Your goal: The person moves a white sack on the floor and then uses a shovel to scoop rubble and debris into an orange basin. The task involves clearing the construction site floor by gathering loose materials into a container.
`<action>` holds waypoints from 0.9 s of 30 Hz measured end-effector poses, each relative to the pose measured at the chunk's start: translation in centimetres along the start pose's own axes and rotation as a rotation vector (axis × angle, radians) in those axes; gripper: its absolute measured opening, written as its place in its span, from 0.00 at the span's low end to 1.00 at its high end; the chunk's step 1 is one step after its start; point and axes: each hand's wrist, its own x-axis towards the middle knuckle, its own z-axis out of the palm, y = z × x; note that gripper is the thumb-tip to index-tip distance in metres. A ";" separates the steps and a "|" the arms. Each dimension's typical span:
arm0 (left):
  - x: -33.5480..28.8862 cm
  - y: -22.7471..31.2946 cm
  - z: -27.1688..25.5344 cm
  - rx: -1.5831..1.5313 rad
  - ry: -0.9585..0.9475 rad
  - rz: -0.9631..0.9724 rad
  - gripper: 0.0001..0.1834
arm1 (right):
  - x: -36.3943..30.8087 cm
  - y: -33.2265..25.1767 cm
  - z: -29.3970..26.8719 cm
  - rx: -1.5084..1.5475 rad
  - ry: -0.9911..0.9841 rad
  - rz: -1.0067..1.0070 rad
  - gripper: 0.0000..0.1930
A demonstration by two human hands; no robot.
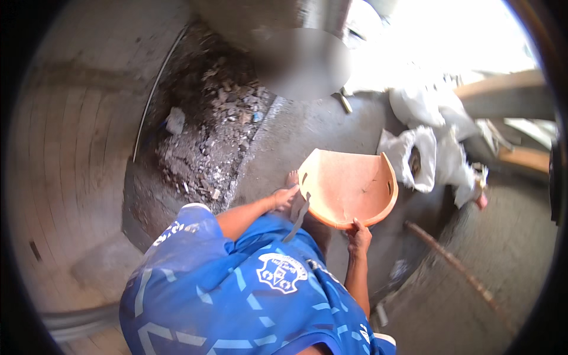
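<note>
In front of my body is a wide orange plastic scoop pan [349,183], with a raised curved wall and slots in its sides. Its inside is bare apart from a few dark marks. My right hand [358,235] grips the near rim, thumb over the edge and fingers underneath. At the pan's left side, my left hand [285,198] is closed on the edge near the slot, its fingers partly hidden. A grey strip [297,219] hangs from that side, close to my left hand and against my blue clothing.
Broken rubble [219,130] lies along the wall at the left, beside a thin pale pipe [155,89]. White sacks [414,154] stand at the right, one with its mouth open. A long rod [455,266] slants across the right floor. A blurred round shape [307,65] covers part of the far view.
</note>
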 end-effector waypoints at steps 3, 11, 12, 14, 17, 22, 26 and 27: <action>4.6 -1.8 -7.4 0.425 0.124 0.405 0.19 | -2.7 -3.0 4.2 0.056 -0.174 0.000 0.06; -0.4 3.4 -24.1 0.184 0.696 0.284 0.40 | -7.7 -12.1 14.8 -0.080 -0.485 -0.104 0.08; -2.2 4.5 -24.1 0.044 0.657 0.238 0.43 | -8.2 -12.9 16.0 -0.085 -0.531 -0.120 0.09; -6.6 7.0 -24.6 -0.035 0.624 0.194 0.48 | -6.3 -14.7 17.6 -0.172 -0.603 -0.146 0.11; -15.8 8.7 -27.1 0.287 0.822 0.151 0.54 | -5.6 -17.4 21.5 -0.220 -0.662 -0.186 0.12; -28.7 3.4 -34.8 0.177 1.271 0.039 0.41 | -8.8 -21.5 27.8 -0.268 -0.778 -0.191 0.15; -30.1 1.6 -31.6 -0.487 1.052 0.438 0.23 | -8.7 -22.2 32.0 -0.355 -0.894 -0.189 0.17; -29.3 1.0 -29.7 -0.556 0.923 0.626 0.26 | -9.1 -21.6 33.6 -0.385 -0.929 -0.192 0.18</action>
